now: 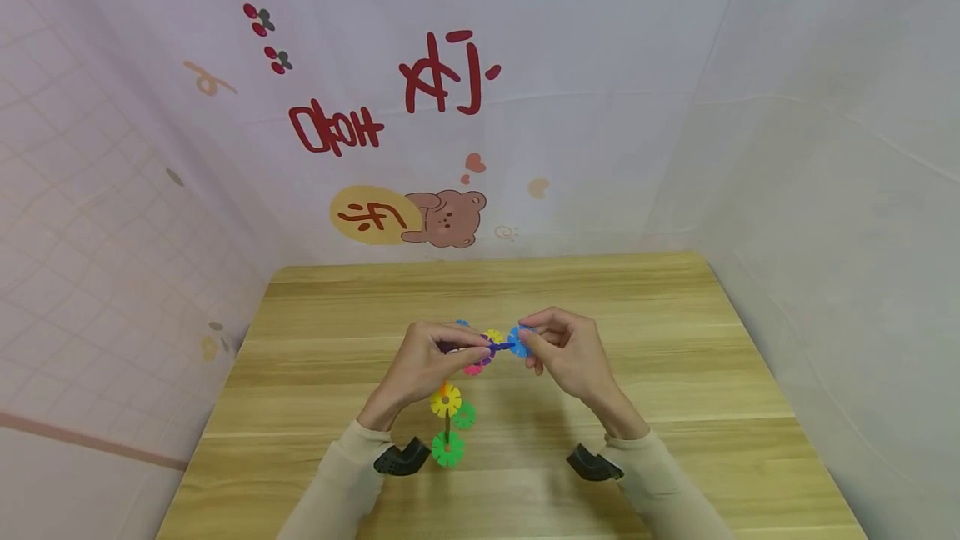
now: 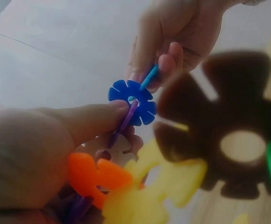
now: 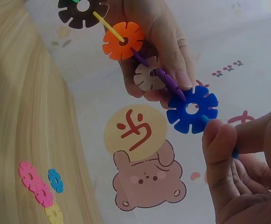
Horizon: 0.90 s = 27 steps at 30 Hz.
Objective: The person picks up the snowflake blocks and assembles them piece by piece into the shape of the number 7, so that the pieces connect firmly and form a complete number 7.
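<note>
While the left hand (image 1: 427, 357) grips a chain of toy discs (image 3: 140, 60) above the table (image 1: 675, 373), the right hand (image 1: 566, 352) pinches a light-blue disc (image 1: 517, 341) — slotted into the chain's dark-blue end disc (image 3: 192, 109).

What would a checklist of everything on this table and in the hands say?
Surface: wooden table with pale grain.
Job's things: a chain of snowflake discs held above the table; dark blue disc at its end, then beige disc, orange disc and brown disc.
Clutter: loose pink discs, a small blue disc and a yellow one on the table.
Grippers: left hand grips the chain; right hand pinches a light blue disc against the dark blue one.
Cables: nothing seen.
Surroundings: cloth backdrop with a cartoon bear and red writing.
</note>
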Tool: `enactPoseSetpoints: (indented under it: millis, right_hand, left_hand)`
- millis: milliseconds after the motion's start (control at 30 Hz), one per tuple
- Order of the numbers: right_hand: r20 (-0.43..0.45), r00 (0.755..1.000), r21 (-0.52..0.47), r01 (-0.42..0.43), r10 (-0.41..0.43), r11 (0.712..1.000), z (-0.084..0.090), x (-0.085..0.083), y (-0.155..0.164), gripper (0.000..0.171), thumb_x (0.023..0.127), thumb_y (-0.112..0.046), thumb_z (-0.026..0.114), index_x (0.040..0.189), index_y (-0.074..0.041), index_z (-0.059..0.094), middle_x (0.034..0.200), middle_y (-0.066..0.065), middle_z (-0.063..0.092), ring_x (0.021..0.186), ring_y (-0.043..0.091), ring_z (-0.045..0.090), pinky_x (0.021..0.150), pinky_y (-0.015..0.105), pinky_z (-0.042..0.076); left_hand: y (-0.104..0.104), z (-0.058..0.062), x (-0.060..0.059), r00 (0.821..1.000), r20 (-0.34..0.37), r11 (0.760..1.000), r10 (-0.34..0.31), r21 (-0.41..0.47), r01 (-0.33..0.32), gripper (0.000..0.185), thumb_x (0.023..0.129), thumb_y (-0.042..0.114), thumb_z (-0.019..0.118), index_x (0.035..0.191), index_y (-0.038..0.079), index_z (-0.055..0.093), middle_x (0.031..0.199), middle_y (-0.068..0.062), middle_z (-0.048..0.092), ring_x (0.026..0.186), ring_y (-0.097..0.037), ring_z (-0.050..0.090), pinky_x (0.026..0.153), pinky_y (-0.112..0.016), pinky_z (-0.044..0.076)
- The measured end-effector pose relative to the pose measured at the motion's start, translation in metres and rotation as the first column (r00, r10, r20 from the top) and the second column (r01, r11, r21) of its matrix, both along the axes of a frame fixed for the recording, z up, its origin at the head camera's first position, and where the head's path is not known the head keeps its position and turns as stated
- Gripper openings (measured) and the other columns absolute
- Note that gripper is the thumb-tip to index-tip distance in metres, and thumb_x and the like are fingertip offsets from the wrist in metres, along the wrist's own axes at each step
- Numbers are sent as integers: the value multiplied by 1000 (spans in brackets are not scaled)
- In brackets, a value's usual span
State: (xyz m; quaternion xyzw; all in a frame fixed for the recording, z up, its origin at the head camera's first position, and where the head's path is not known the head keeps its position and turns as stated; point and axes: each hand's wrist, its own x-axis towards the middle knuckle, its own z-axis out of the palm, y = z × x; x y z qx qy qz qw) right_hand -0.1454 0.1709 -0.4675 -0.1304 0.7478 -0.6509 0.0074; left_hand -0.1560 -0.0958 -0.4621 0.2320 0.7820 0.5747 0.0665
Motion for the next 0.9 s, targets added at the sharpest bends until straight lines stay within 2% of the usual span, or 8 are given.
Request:
enactPoseSetpoints:
  millis: [300, 533, 600, 767, 900]
  right_hand:
    - [42, 998, -47, 58, -56, 997, -7, 1, -5, 13, 106, 0, 76, 116, 6, 78, 91, 28, 77, 59, 11, 72, 53, 31, 62]
    - [64, 991, -75, 121, -116, 990, -11, 4, -10, 11, 105, 0, 76, 115, 6, 78, 88, 28, 77, 57, 12, 71, 52, 28, 61]
    - [69, 989, -72, 133, -128, 989, -11, 5, -11, 11, 105, 0, 77, 115, 6, 78, 87, 28, 77, 57, 13, 71, 52, 28, 61]
    - [80, 987, -53, 142, -137, 988, -13, 4, -13, 11, 106, -1, 77, 115, 5, 78, 90, 29, 78, 59, 13, 72, 54, 28, 62]
    - [62, 992, -43, 114, -112, 992, -13, 1, -11, 13, 107, -4, 77, 116, 5, 77, 93, 26, 78, 59, 15, 73, 56, 31, 64]
  left_hand:
    - [4, -5, -1, 999, 48, 1000, 4, 28, -5, 8, 103, 16, 85, 107, 12, 92, 104, -8, 87, 68, -6, 58, 58, -17, 45]
    - [7, -8, 1, 998, 60, 999, 28, 26, -29, 9, 103, 18, 85, 107, 13, 91, 107, -8, 88, 76, -9, 69, 65, -20, 58]
    - [8, -8, 2, 998, 59, 999, 35, 20, -37, 9, 103, 18, 85, 107, 13, 91, 108, -8, 88, 75, -9, 69, 65, -20, 58]
    - [9, -8, 2, 998, 45, 999, 44, 9, -45, 8, 103, 16, 85, 106, 12, 91, 108, -8, 88, 77, -8, 74, 67, -21, 62]
    - [9, -8, 0, 999, 27, 999, 35, 13, -35, 8, 103, 16, 85, 106, 12, 91, 104, -8, 88, 78, -8, 78, 68, -23, 64]
